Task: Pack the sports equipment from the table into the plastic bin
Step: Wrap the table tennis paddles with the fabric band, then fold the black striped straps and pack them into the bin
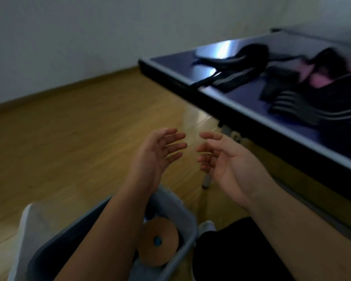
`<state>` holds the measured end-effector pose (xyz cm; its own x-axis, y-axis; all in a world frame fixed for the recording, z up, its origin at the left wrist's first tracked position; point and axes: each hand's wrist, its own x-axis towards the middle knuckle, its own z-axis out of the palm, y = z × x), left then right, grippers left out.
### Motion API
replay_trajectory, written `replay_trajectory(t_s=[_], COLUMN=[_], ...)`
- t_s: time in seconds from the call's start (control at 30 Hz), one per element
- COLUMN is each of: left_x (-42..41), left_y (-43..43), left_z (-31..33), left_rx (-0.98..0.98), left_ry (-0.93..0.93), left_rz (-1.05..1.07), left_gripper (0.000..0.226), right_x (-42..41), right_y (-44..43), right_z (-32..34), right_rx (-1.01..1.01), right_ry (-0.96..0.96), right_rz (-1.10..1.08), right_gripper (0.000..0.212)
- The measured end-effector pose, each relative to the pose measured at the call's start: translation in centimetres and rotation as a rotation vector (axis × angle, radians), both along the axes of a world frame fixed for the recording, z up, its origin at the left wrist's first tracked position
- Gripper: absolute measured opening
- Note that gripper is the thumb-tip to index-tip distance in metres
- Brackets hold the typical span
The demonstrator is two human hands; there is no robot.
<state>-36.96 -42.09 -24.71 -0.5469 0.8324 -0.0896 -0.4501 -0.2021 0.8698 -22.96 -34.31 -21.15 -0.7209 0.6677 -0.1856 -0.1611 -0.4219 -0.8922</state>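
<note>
Head view: both hands hang near the picture's centre above the wooden floor, holding nothing. The left hand and right hand face each other palm to palm, fingers spread and loosely straight, fingertips close but apart. At 6 o'clock, beneath the left forearm, sits the grey plastic bin, with a round tan disc bearing 1 blue spot inside. At 2 o'clock the blue table carries blurred black striped gear, a black strap and something pink.
</note>
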Motion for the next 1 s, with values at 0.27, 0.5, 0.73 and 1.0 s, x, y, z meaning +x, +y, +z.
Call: replay_trajectory(t_s=[0.27,0.5,0.73,1.0], left_x=[13.2,23.0,29.2,34.9], left_y=[6.4,11.5,15.9,20.7], left_z=[10.3,13.5,13.8,13.4], left_rx=[0.140,0.085,0.019,-0.024], left_ry=[0.149,0.129,0.139,0.152], left_rz=[-0.289,-0.441,-0.498,-0.595], left_gripper=[0.032,0.026,0.020,0.025], right_x=[14.5,24.1,30.6,36.0], right_y=[2.3,4.2,7.3,11.1], right_z=[9.3,11.5,11.2,8.6], right_rx=[0.160,0.219,0.258,0.219], right_ry=[0.163,0.202,0.097,0.000], right_rz=[-0.281,-0.455,-0.647,-0.767], right_gripper=[0.021,0.024,0.023,0.022])
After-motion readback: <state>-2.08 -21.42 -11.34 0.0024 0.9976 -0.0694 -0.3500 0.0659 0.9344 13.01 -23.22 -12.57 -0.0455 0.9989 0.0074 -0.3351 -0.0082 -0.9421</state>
